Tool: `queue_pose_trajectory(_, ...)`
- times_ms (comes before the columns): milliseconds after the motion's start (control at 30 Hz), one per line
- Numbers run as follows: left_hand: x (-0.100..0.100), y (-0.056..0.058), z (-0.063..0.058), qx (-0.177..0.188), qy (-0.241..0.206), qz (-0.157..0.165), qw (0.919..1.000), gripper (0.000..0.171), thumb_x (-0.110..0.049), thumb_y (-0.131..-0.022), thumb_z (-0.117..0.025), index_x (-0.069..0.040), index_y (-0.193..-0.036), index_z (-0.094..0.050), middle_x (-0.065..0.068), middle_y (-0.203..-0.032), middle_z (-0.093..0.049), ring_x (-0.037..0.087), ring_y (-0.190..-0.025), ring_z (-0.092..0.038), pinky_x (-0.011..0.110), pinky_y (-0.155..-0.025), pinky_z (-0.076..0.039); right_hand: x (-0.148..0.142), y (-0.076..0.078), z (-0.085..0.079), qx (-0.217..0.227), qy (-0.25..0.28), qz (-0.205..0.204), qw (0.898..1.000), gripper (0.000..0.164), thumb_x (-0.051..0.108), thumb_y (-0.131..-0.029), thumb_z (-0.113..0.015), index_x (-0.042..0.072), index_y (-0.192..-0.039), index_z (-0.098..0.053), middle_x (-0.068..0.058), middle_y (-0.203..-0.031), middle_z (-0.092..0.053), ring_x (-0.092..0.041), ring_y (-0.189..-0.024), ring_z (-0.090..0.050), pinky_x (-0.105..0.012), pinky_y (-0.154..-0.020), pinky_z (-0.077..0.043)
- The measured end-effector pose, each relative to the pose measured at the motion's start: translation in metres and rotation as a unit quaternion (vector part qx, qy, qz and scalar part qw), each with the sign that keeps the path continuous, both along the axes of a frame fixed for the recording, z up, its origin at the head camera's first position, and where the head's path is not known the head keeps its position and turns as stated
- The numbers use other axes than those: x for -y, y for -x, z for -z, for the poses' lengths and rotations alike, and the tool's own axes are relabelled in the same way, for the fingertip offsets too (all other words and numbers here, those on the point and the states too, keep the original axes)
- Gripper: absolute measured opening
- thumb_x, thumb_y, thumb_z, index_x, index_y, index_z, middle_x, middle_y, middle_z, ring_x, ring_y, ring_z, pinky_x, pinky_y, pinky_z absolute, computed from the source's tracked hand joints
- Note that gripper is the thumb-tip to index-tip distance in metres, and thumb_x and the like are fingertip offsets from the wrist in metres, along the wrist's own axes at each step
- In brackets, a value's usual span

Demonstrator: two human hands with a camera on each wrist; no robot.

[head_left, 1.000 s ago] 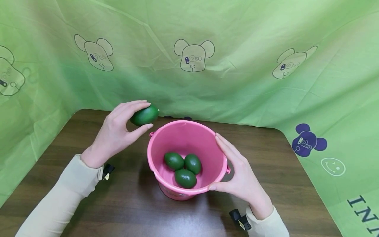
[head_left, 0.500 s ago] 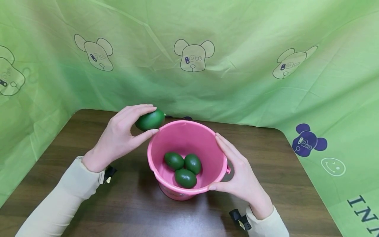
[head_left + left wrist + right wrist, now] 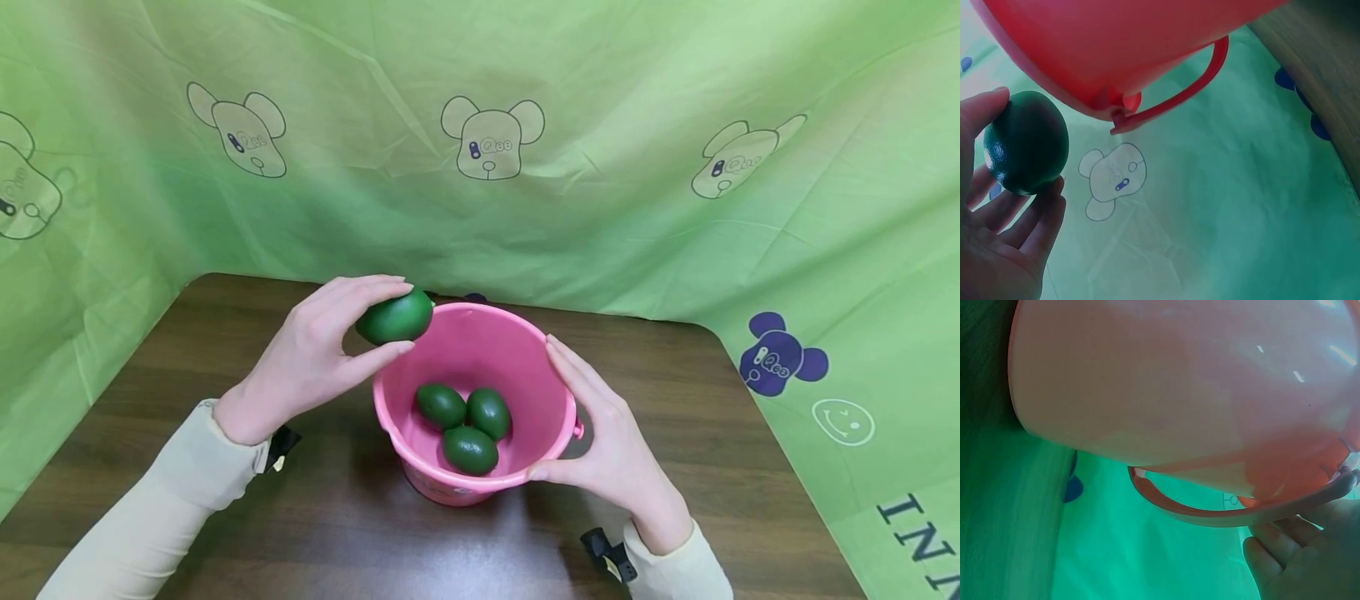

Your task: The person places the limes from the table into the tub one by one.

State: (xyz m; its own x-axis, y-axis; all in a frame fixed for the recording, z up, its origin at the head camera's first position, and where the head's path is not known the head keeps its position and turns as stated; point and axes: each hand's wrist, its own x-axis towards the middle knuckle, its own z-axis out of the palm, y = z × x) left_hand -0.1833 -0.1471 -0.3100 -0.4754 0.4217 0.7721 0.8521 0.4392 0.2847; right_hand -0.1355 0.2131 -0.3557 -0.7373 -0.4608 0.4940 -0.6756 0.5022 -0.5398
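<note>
My left hand [image 3: 318, 350] holds a dark green, egg-shaped avocado [image 3: 395, 317] between thumb and fingers, over the left part of a pink bucket's rim. The left wrist view shows the avocado [image 3: 1027, 144] pinched beside the bucket wall [image 3: 1116, 50]. My right hand [image 3: 611, 442] holds the pink bucket [image 3: 480, 346] at its right side, fingers at the back of the rim and thumb at the front. Inside, three more avocados [image 3: 470, 451] lie together on the bottom. In the right wrist view, the right hand's fingers [image 3: 1272, 544] are partly hidden behind the bucket's handle [image 3: 1210, 515].
The bucket stands upright on a dark brown wooden table [image 3: 315, 533]. A green cloth [image 3: 600, 233] printed with bear heads hangs behind the table and along its sides. The bucket's handle hangs down outside its wall.
My left hand has carried the avocado right and slightly toward me, from beside the bucket to over its left rim. The right hand and bucket have stayed in place.
</note>
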Motion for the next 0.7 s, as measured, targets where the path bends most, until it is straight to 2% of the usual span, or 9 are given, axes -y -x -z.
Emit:
queue_pose_trajectory(333, -0.006, -0.004, 0.001, 0.014, 0.002, 0.027, 0.9995, 0.059, -0.021, -0.082, -0.088, -0.007, -0.134, -0.064, 0.006, -0.132, -0.065, 0.025, -0.118, -0.061, 0.035, -0.1, -0.048, 0.0, 0.0, -0.002, 0.002, 0.0, 0.0, 1.0, 0.12, 0.069, -0.066, -0.086, 0.005, -0.157, -0.039, -0.008, -0.162, -0.035, -0.029, -0.145, -0.036, -0.026, -0.113, -0.032)
queue_pose_trajectory(567, -0.01, -0.008, 0.004, 0.024, 0.015, 0.032, 0.9991, 0.061, -0.023, -0.081, -0.089, -0.008, -0.135, -0.064, 0.004, -0.133, -0.064, 0.022, -0.121, -0.059, 0.033, -0.101, -0.046, 0.0, 0.0, -0.001, 0.002, -0.001, 0.0, 1.0, 0.12, 0.069, -0.066, -0.086, 0.006, -0.157, -0.039, -0.009, -0.162, -0.035, -0.029, -0.145, -0.036, -0.027, -0.114, -0.032)
queue_pose_trajectory(700, -0.012, -0.01, 0.005, 0.026, 0.019, 0.036, 0.9988, 0.06, -0.026, -0.083, -0.087, -0.008, -0.135, -0.064, 0.003, -0.133, -0.064, 0.021, -0.119, -0.059, 0.031, -0.095, -0.049, 0.0, 0.0, -0.001, 0.003, -0.002, 0.0, 1.0, 0.12, 0.068, -0.065, -0.087, 0.006, -0.157, -0.039, -0.008, -0.162, -0.035, -0.029, -0.145, -0.036, -0.026, -0.114, -0.032)
